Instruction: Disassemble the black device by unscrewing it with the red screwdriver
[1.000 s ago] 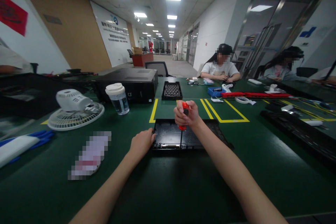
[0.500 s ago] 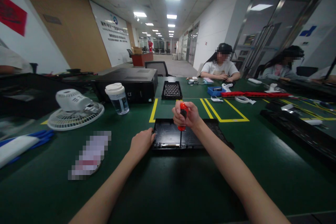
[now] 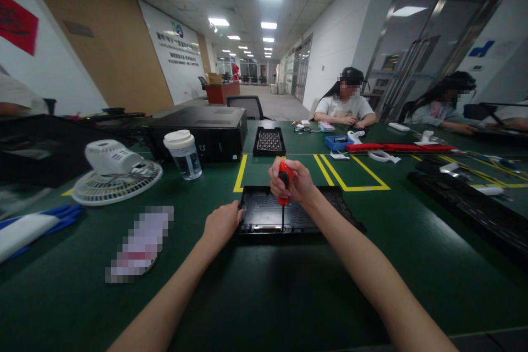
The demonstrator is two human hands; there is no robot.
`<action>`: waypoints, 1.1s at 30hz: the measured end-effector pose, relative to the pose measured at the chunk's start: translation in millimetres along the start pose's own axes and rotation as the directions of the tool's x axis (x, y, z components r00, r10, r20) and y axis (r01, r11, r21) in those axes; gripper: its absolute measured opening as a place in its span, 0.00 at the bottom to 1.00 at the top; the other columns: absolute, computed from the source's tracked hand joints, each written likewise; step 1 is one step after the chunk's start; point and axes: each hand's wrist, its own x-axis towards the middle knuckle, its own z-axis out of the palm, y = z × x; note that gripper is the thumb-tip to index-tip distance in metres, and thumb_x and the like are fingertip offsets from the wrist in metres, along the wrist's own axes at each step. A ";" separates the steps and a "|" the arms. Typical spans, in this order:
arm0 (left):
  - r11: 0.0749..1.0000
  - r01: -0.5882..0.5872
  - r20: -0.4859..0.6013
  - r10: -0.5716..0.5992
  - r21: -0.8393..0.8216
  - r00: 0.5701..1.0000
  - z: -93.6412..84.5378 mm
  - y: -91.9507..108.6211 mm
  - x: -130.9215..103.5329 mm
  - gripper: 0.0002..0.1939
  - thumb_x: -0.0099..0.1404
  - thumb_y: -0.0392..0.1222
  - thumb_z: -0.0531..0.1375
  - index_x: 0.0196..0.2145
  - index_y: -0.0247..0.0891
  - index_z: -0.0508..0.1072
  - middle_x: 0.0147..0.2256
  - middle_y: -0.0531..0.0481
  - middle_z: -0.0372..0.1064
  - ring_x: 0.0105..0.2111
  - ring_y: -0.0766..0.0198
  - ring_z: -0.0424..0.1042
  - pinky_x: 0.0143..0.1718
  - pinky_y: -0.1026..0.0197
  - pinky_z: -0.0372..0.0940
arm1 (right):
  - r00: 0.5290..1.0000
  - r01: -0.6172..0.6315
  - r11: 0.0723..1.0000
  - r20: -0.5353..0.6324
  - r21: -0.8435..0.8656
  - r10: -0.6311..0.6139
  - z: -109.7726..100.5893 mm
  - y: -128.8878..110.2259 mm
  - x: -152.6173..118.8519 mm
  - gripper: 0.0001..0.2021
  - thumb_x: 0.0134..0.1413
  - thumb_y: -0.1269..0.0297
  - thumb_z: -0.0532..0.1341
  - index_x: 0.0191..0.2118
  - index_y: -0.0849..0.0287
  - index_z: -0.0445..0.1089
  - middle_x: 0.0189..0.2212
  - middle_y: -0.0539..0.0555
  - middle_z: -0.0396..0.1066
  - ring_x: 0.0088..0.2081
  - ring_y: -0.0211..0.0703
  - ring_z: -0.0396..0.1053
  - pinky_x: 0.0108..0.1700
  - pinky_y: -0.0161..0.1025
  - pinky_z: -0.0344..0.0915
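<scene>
A shallow black panel (image 3: pixel 264 212) with raised edges lies flat on the green table. My right hand (image 3: pixel 292 180) is wrapped round the red and black handle of a screwdriver (image 3: pixel 282 217), which stands nearly upright, its tip down at the panel's near edge. Beside that tip is a small shiny strip on the panel. My left hand (image 3: pixel 223 223) grips the panel's left edge, fingers closed over it.
Left are a white fan (image 3: pixel 115 173), a lidded cup (image 3: pixel 183 155), a black computer case (image 3: pixel 202 129) and blue-white gloves (image 3: pixel 37 228). Behind the panel sits a tray of screws (image 3: pixel 269 141). Another black panel (image 3: pixel 466 212) lies right. People sit across the table.
The screwdriver handle has turned slightly within my right hand, and its fingers have shifted a little. My left hand stays on the panel's edge.
</scene>
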 end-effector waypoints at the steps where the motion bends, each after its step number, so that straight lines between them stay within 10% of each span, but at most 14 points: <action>1: 1.000 0.000 0.003 0.000 -0.001 1.000 -0.3 0.1 -0.2 0.16 0.64 0.47 0.45 0.42 0.39 0.66 0.38 0.44 0.72 0.37 0.54 0.72 0.33 0.56 0.65 | 1.000 0.010 1.000 -0.015 -0.006 -0.010 -0.1 -0.3 -0.4 0.13 0.52 0.58 0.48 0.29 0.60 0.64 0.16 0.45 0.60 0.11 0.29 0.52 0.13 0.28 0.51; 33: 1.000 0.007 0.027 -0.007 -0.009 1.000 -2.5 1.7 -0.7 0.17 0.65 0.48 0.44 0.43 0.39 0.66 0.39 0.43 0.71 0.38 0.55 0.71 0.35 0.57 0.65 | 0.901 0.121 0.957 -0.375 -0.265 -0.217 12.9 1.5 -8.4 0.11 0.54 0.58 0.50 0.30 0.60 0.62 0.16 0.44 0.61 0.12 0.29 0.54 0.13 0.28 0.51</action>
